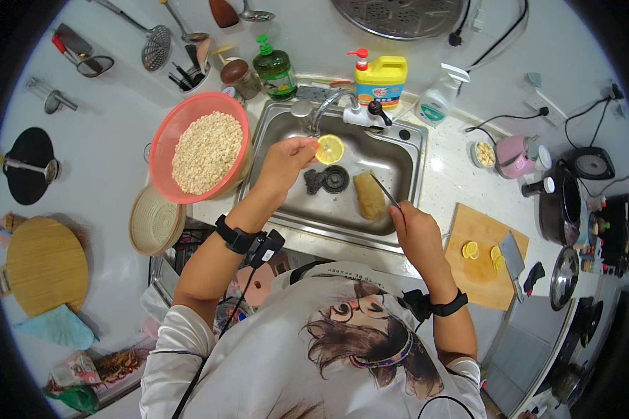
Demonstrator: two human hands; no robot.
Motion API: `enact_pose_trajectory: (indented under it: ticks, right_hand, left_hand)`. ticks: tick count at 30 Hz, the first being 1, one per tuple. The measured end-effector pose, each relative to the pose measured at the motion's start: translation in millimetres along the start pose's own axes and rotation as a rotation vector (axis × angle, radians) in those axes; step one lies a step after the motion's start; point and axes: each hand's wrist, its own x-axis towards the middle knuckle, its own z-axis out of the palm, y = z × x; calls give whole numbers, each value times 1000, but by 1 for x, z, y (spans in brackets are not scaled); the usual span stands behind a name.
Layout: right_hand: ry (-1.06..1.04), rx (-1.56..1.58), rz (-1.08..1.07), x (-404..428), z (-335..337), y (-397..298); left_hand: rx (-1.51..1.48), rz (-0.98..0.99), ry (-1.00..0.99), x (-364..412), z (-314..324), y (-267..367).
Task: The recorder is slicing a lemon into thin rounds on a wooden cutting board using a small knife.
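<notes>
My left hand [292,161] pinches a lemon slice [329,149] by its edge, above the stainless steel sink [314,209] and close to the curved faucet [327,107]. My right hand [416,230] is closed on a thin dark-handled or metal tool [385,191], perhaps a knife; its far end reaches over a brownish loofah-like sponge [370,198] in the basin. Which part of the tool shows I cannot tell. A black drain strainer [335,179] and a dark scouring pad [313,182] lie in the sink. Several lemon slices [470,250] rest on a wooden cutting board [479,283] at the right.
Left of the sink stands a red-rimmed bowl of oats [207,152]. Green [275,73] and yellow [380,84] soap bottles and a spray bottle [443,97] line the back. A cleaver [512,256] lies across the board's right edge. A pink appliance [516,155] stands at the right.
</notes>
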Motion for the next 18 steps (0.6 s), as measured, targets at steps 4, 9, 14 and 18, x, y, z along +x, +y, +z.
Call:
enact_pose_trajectory:
  ticks: [4, 9, 14, 18]
  right_hand:
    - [101, 29, 157, -30, -7, 12]
    - [314, 122, 413, -99, -3, 50]
    - [372, 28, 617, -203, 3, 132]
    - [479, 11, 800, -262, -7, 207]
  left_hand:
    - [48, -36, -125, 10, 11, -33]
    - [15, -254, -398, 12, 66, -76]
    - [119, -366, -540, 7, 144, -152]
    - [215, -384, -625, -11, 227, -184]
